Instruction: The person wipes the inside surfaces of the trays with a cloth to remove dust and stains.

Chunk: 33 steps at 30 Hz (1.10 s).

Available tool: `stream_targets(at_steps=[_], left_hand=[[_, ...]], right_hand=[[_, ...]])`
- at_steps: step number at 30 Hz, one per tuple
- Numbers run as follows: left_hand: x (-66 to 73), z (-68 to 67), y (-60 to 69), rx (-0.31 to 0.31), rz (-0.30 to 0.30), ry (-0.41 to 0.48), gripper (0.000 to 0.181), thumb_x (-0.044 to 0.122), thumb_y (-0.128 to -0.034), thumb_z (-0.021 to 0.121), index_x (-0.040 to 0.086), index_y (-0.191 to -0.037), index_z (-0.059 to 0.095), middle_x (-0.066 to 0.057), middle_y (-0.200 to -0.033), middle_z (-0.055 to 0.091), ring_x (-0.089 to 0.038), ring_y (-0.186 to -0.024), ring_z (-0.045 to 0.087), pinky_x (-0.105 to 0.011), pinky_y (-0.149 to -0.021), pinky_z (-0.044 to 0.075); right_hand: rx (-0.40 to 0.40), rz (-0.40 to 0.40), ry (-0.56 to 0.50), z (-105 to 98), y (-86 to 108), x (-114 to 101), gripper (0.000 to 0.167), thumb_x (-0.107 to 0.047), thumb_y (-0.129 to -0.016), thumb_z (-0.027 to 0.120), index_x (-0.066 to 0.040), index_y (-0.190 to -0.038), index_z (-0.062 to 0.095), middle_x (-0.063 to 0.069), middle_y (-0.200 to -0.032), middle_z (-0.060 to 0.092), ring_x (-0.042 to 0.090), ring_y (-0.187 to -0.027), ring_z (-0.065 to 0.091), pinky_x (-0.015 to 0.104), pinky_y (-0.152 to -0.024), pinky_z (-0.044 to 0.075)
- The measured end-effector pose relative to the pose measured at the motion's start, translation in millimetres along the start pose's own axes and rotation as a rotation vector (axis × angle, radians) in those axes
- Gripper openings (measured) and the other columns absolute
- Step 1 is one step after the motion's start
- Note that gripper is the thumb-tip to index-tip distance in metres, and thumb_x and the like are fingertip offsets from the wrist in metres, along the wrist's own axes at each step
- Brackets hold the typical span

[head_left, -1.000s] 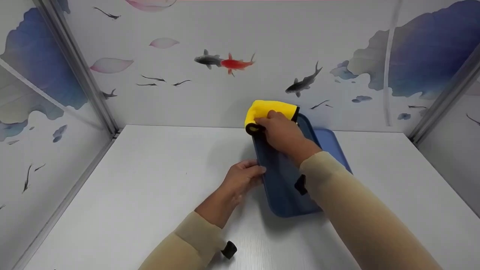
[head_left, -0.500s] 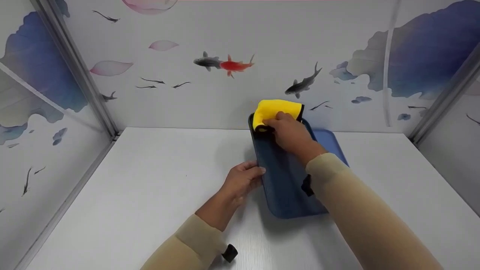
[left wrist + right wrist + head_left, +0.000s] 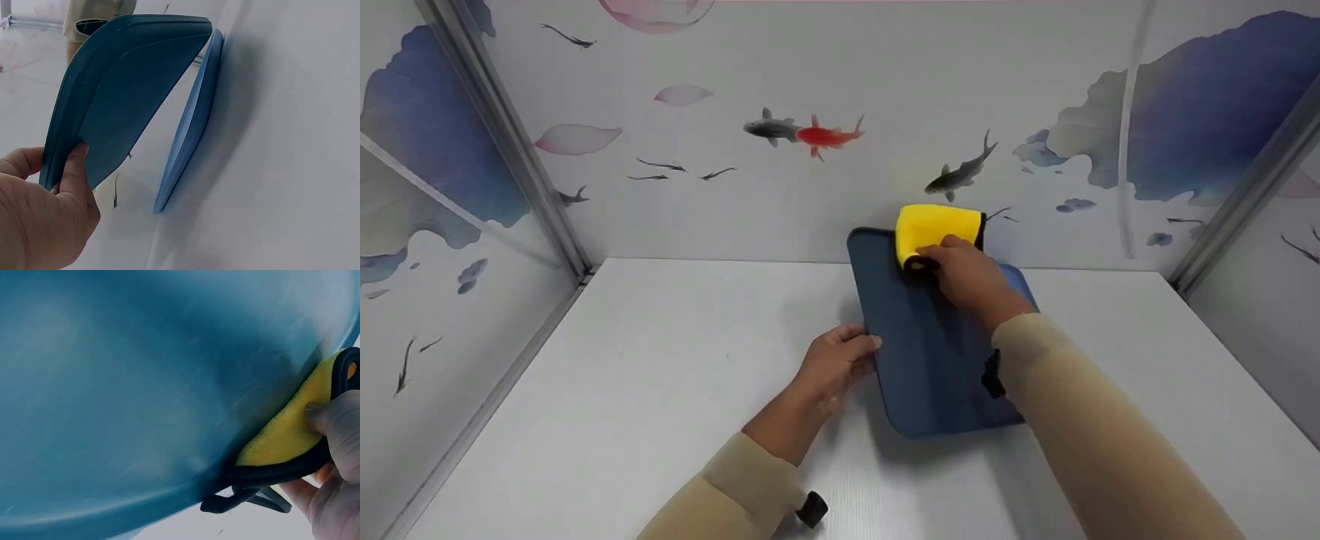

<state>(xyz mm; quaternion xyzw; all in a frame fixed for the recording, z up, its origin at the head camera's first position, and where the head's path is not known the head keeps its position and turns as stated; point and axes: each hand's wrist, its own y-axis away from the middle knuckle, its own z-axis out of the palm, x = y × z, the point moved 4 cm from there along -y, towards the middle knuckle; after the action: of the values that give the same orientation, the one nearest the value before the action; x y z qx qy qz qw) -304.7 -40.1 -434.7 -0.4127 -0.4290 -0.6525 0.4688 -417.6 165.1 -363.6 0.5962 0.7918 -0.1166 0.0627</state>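
Note:
My left hand [image 3: 834, 365] grips the left edge of a dark blue tray [image 3: 911, 367], its thumb on the tray's inner face. The left wrist view shows this tray [image 3: 129, 95] tilted and held up, with the fingers behind its rim. My right hand [image 3: 973, 279] pinches a folded yellow cloth [image 3: 936, 226] with black edging at the tray's far end. In the right wrist view the cloth [image 3: 292, 424] touches the tray near its rim, the thumb on top. My right forearm hides part of the tray's right side.
A lighter blue tray [image 3: 1020, 285] stands behind the held one, mostly hidden by it and the right arm. The white tabletop [image 3: 660, 360] ends at a back wall [image 3: 735, 217] printed with fish. Metal posts [image 3: 521, 142] mark the corners.
My right hand and the yellow cloth have moved to the right along the tray's far end, baring its far left corner. The left hand keeps its hold with hardly any shift.

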Motion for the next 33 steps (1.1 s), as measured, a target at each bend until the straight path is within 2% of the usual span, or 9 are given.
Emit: stream_targets(at_steps=[5, 18, 24, 33], left_hand=[[-0.6, -3.3, -0.3, 0.023, -0.016, -0.004, 0.041, 0.014, -0.095, 0.07, -0.001, -0.133, 0.065, -0.013, -0.122, 0.073, -0.017, -0.103, 0.072, -0.034, -0.098, 0.058], [3.7, -10.5, -1.1, 0.045, -0.022, 0.013, 0.042, 0.015, -0.0963, 0.069, 0.0, -0.135, 0.064, -0.014, -0.128, 0.071, -0.017, -0.107, 0.07, -0.034, -0.101, 0.057], [6.6, -11.0, -1.7, 0.046, -0.016, 0.026, 0.042, 0.015, -0.0965, 0.068, 0.0, -0.135, 0.065, -0.014, -0.127, 0.071, -0.018, -0.106, 0.071, -0.033, -0.101, 0.057], [10.0, -13.8, -4.5, 0.073, -0.039, 0.038, 0.039, 0.015, -0.0964, 0.068, 0.001, -0.132, 0.066, -0.012, -0.127, 0.072, -0.018, -0.106, 0.072, -0.035, -0.104, 0.055]], right_hand=[[-0.018, 0.026, -0.031, 5, 3.3, 6, 0.043, -0.01, -0.107, 0.052, -0.02, -0.149, 0.058, 0.013, -0.129, 0.06, 0.034, -0.11, 0.057, 0.057, -0.114, 0.045], [0.014, -0.036, -0.011, 8, 9.2, 3, 0.042, -0.011, -0.107, 0.054, -0.019, -0.148, 0.059, 0.014, -0.125, 0.061, 0.033, -0.106, 0.056, 0.053, -0.109, 0.049], [0.01, -0.069, -0.011, 8, 18.3, 2, 0.041, -0.011, -0.107, 0.054, -0.018, -0.147, 0.06, 0.014, -0.124, 0.061, 0.033, -0.104, 0.057, 0.052, -0.105, 0.051], [0.025, -0.131, -0.027, 14, 36.7, 6, 0.04, -0.006, -0.105, 0.055, -0.015, -0.142, 0.064, 0.015, -0.122, 0.062, 0.032, -0.104, 0.057, 0.05, -0.104, 0.052]])
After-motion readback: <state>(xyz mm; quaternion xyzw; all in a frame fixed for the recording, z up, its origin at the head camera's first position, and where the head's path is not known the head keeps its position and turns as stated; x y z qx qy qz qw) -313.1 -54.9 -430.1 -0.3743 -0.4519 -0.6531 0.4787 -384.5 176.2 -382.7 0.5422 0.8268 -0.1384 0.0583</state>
